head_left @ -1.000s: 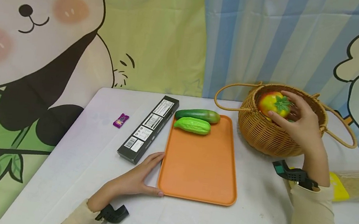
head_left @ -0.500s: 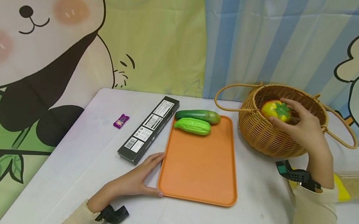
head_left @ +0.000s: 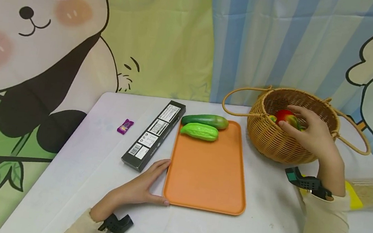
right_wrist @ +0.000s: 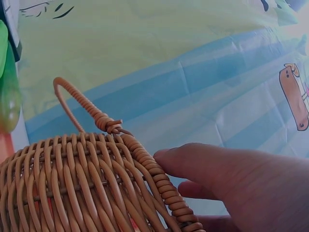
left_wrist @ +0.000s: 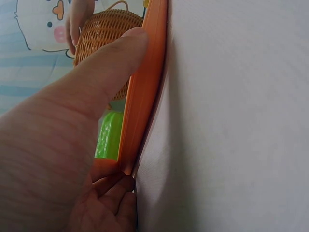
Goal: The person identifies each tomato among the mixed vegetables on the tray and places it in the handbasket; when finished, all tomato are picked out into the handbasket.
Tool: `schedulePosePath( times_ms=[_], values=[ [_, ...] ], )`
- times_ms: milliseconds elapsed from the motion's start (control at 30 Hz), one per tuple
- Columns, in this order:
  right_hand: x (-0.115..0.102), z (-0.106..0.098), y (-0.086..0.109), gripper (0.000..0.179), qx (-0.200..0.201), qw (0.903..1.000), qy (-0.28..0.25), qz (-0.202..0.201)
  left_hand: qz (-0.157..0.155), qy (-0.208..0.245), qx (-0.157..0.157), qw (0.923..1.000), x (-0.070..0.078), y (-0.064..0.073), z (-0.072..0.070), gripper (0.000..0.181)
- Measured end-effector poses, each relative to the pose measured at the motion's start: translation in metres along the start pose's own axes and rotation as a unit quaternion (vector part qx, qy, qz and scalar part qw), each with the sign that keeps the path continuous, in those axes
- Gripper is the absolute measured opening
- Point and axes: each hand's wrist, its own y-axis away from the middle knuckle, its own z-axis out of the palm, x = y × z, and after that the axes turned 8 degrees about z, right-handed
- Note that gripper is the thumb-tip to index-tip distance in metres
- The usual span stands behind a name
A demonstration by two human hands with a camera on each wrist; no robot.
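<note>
My right hand (head_left: 318, 138) is over the mouth of the wicker basket (head_left: 271, 140), fingers spread. Below its fingertips, inside the basket, lies a red and yellow toy tomato (head_left: 283, 115), partly hidden. In the right wrist view the thumb (right_wrist: 193, 162) is beside the basket's rim (right_wrist: 159, 179), and nothing shows between thumb and fingers. My left hand (head_left: 141, 186) touches the left side and near corner of an orange tray (head_left: 207, 173) with extended fingers and thumb. A dark green toy cucumber (head_left: 207, 120) and a light green toy bitter melon (head_left: 200, 131) lie at the tray's far end.
Left of the tray lies a long black box (head_left: 154, 136) with white labels. Farther left is a small purple packet (head_left: 125, 126). A clear and yellow package (head_left: 372, 192) lies beyond the right forearm. A printed curtain (head_left: 168, 32) hangs behind the table.
The toy tomato has gone lower into the basket and turned, its red side now showing instead of its green leaves. The right hand lowered slightly and let it go. The left hand stayed put.
</note>
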Motion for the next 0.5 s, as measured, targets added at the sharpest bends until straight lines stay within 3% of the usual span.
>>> schedulePosePath(
  times_ms=[167, 300, 500],
  values=[
    [0.001, 0.001, 0.000, 0.061, 0.022, 0.9997, -0.004, -0.010, 0.006, 0.000, 0.007, 1.0000, 0.000, -0.001, 0.001, 0.115],
    [-0.002, 0.003, 0.002, 0.057, 0.046, 0.9986, -0.022, -0.012, 0.033, -0.020, 0.037, 0.9986, -0.001, 0.001, 0.002, 0.109],
    [-0.009, 0.010, 0.005, 0.056, 0.069, 0.9955, -0.064, -0.012, 0.070, -0.029, 0.102, 0.9919, -0.002, -0.002, -0.004, 0.078]
  ],
)
